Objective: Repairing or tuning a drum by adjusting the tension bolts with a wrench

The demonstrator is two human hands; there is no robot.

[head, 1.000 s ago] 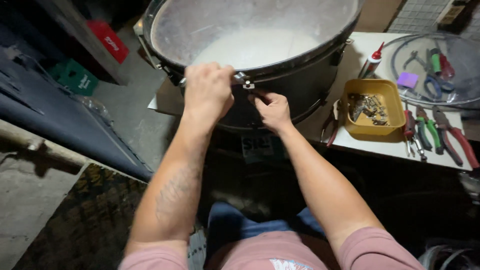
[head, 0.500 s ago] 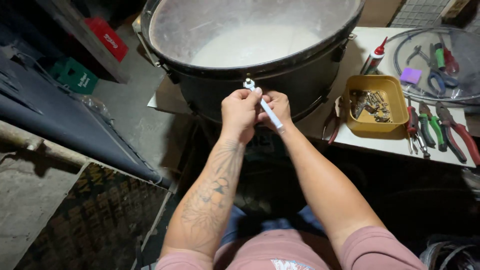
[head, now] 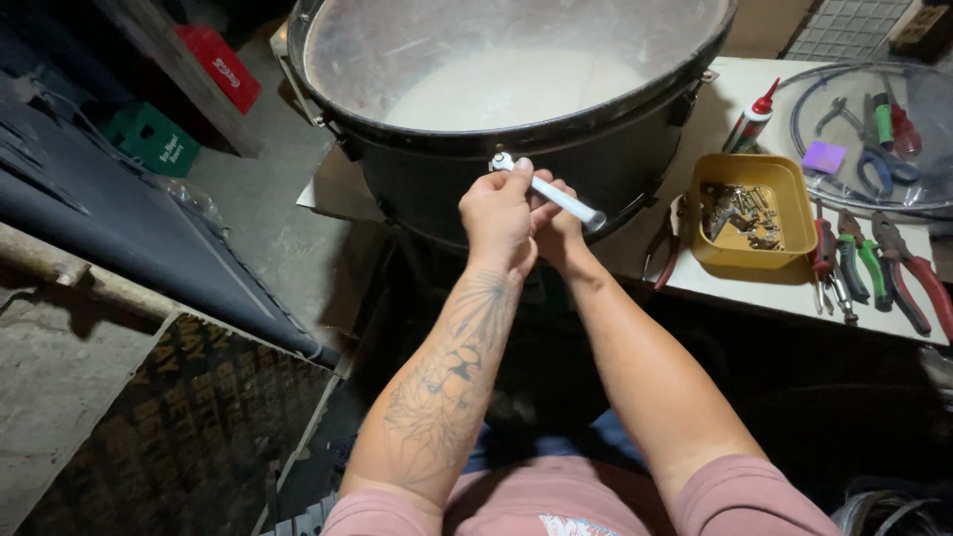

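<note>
yellow tray (head: 789, 253), pliers (head: 898, 273), red crate (head: 220, 67)

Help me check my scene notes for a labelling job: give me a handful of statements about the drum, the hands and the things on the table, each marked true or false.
1. Both hands, left hand and right hand, meet at the white-handled wrench. True.
2. The wrench's head sits at the rim of the black drum. True.
3. The yellow tray is empty. False: it holds small metal parts.
4. The pliers lie on the floor. False: they lie on the white table, right of the tray.
5. A red-capped bottle stands between drum and tray. True.
</note>
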